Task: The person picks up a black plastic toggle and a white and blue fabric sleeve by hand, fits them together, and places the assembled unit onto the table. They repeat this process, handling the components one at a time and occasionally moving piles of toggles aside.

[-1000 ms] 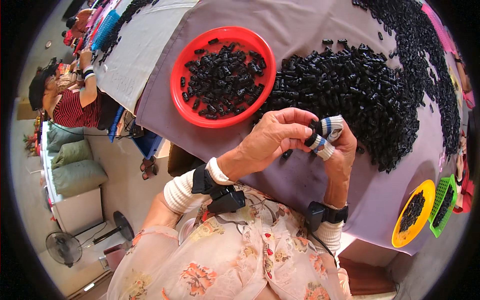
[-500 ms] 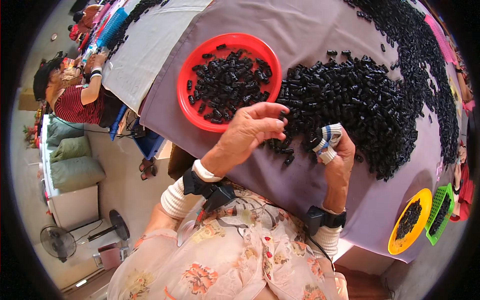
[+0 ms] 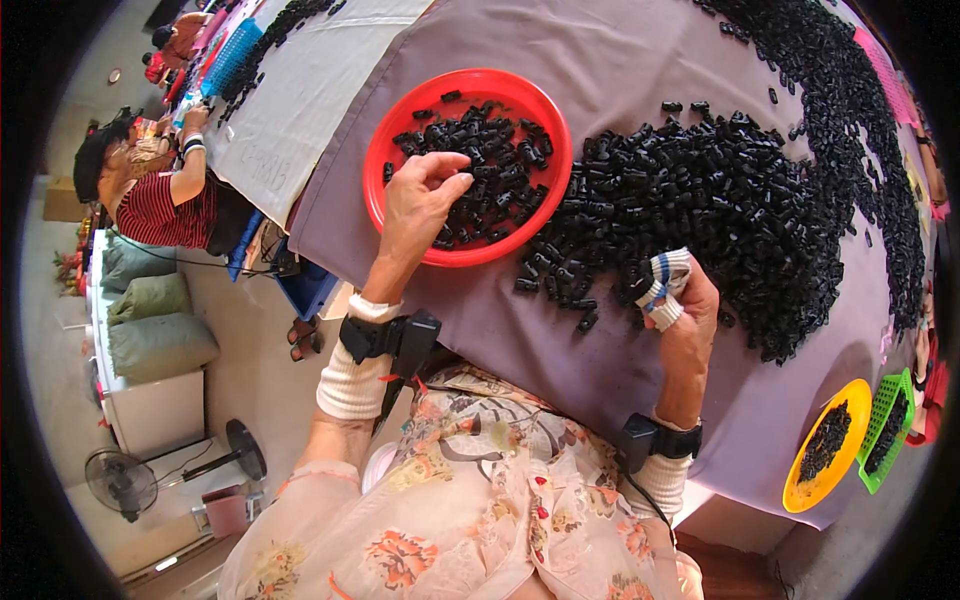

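My left hand point(image 3: 420, 200) is over the near left part of a round red basin point(image 3: 378, 215), its thumb and forefinger apart and nothing visible between them. Loose small black plastic parts point(image 3: 500, 190) lie in the basin. At the near edge of a big heap of the same black parts point(image 3: 690, 190), my right hand point(image 3: 685, 300) is closed, with striped knitted covers point(image 3: 665, 280) on its fingers. Its fingertips are turned toward the heap, and whatever they grip is hidden among dark pieces.
A purple-grey cloth point(image 3: 520, 325) covers the table. More black parts spread along the far right. A yellow plate point(image 3: 852, 408) and a green basket point(image 3: 880, 468), both with black parts, sit at the right edge. A person in a striped top point(image 3: 170, 210) works at the far left.
My left hand has moved left from the heap's edge to over the red basin, and its fingers have parted. My right hand stays by the heap, nearly unmoved.
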The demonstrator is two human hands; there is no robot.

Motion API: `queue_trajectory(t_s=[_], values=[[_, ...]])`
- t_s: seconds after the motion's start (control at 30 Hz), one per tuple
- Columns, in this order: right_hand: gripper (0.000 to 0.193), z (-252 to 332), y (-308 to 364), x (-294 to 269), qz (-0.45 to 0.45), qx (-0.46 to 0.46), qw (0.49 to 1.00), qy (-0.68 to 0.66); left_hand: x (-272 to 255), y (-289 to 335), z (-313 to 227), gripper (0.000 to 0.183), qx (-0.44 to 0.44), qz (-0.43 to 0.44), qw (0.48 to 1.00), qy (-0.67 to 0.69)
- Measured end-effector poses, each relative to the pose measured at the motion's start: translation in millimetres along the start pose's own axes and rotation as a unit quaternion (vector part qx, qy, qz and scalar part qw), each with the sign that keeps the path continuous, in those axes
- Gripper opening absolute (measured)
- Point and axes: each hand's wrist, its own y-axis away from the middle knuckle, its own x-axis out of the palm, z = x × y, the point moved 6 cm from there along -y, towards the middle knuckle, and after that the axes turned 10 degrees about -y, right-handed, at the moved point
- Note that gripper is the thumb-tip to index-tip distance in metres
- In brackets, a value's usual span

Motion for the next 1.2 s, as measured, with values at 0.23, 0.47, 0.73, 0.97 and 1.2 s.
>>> queue_trajectory(t_s=[0.23,0.47,0.73,0.97,1.2], values=[[0.017,0.0,-0.6,-2.9,-0.002,-0.005,1.0,0.015,32.8,-12.1,-21.7,0.022,0.17,-0.019,0.969,-0.176],[0.017,-3.3,-2.7,-3.9,0.0,0.004,1.0,0.003,41.6,-9.0,-32.8,0.02,0.292,-0.08,0.907,-0.293],[0.018,-3.2,-3.6,-5.6,0.004,0.015,1.0,0.005,36.4,16.7,-67.9,0.017,0.145,0.054,0.985,-0.072],[0.019,0.3,-1.7,-1.9,0.009,0.012,1.0,0.011,50.1,45.0,-93.2,0.022,0.101,0.224,0.962,0.122],[0.024,15.0,0.8,14.2,0.04,0.0,0.999,-0.03,64.7,61.6,-105.9,0.025,0.069,0.315,0.929,0.179]])
